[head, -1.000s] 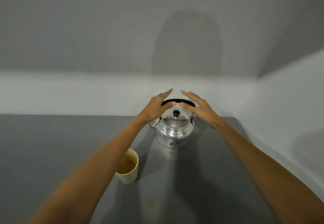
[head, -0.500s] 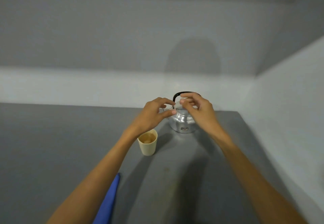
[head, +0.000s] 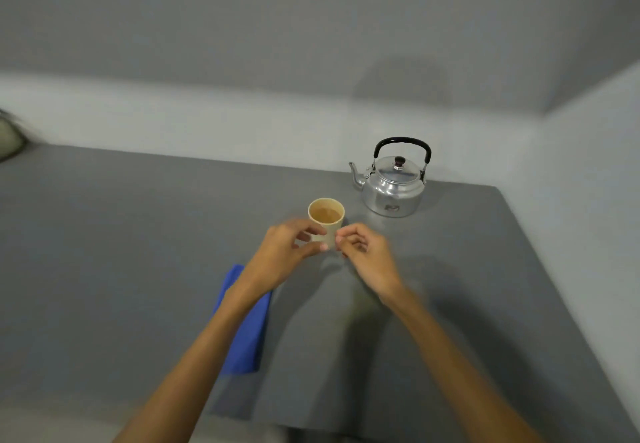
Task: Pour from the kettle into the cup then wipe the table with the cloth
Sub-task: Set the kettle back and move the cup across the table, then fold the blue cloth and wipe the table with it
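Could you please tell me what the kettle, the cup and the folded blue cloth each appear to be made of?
The shiny silver kettle looks like polished metal, perhaps aluminium or steel, given its mirror-like reflections; its arched black handle seems plastic. The small beige cup has a matte, thin wall, suggesting paper or plastic. The folded blue cloth looks like soft, matte fabric, lying flat.

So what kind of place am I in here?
Probably a plain kitchen or tea corner: a metal kettle and a cup of brownish drink stand on a bare grey table set against blank walls.

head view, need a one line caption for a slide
Both hands, left hand and right hand, in front of a filled cup; kettle upright behind, blue cloth untouched.
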Demonstrator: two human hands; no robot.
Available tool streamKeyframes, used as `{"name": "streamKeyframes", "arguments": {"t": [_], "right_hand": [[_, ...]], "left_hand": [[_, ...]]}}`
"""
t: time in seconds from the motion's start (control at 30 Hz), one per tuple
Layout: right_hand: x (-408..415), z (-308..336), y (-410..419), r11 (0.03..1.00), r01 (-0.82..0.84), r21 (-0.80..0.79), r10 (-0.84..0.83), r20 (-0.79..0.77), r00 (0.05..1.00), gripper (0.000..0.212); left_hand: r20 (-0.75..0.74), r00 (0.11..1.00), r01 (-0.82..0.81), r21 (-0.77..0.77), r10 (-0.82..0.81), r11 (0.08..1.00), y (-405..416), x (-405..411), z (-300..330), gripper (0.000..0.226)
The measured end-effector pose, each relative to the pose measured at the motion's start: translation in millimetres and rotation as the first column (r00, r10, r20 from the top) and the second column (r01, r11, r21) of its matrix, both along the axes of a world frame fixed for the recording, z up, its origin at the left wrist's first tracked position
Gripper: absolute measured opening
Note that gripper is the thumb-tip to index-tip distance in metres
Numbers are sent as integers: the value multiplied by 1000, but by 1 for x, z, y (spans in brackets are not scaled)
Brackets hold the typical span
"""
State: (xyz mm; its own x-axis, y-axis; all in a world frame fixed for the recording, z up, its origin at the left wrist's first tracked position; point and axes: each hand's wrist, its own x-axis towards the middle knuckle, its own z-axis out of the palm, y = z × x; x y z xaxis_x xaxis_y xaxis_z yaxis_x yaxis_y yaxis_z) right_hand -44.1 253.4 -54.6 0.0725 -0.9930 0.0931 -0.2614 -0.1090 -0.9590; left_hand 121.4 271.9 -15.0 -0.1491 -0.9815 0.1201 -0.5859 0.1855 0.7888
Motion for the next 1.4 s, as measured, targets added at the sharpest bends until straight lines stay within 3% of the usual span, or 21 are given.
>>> {"name": "streamKeyframes", "arguments": {"t": [0.3,0.53,0.77,0.83,0.9,1.0,1.13,1.3,1.4], "right_hand": [[66,-55,-5,981,-91,173,116,-145,983,10],[113,-75,-16,947,-103,305,199,-301,933,32],[137,-74,-26,929,-92,359,240,-394,887,55],[141,-72,-27,908,-91,409,282,-436,854,57],[144,-75,-27,896,-101,433,309,-444,841,26],[144,-75,-24,881,-133,454,334,-397,855,40],[133,-64,-21,872,-205,445,340,-251,906,19],[101,-47,-26,910,-179,374,225,-83,971,10],[74,-36,-27,954,-139,266,167,-85,982,7]], "left_hand": [[62,981,-193,136,186,972,41,50,-57,20],[210,931,-349,272,298,897,57,81,-91,28],[361,836,-534,370,412,760,72,93,-111,61],[321,842,-536,418,433,733,70,97,-114,64],[275,849,-528,481,451,700,66,100,-113,58],[232,875,-476,564,424,675,60,106,-107,35],[136,925,-352,660,355,664,56,107,-100,38],[-198,925,-100,693,323,714,59,87,-75,37],[-361,880,34,697,308,716,60,62,-61,32]]}}
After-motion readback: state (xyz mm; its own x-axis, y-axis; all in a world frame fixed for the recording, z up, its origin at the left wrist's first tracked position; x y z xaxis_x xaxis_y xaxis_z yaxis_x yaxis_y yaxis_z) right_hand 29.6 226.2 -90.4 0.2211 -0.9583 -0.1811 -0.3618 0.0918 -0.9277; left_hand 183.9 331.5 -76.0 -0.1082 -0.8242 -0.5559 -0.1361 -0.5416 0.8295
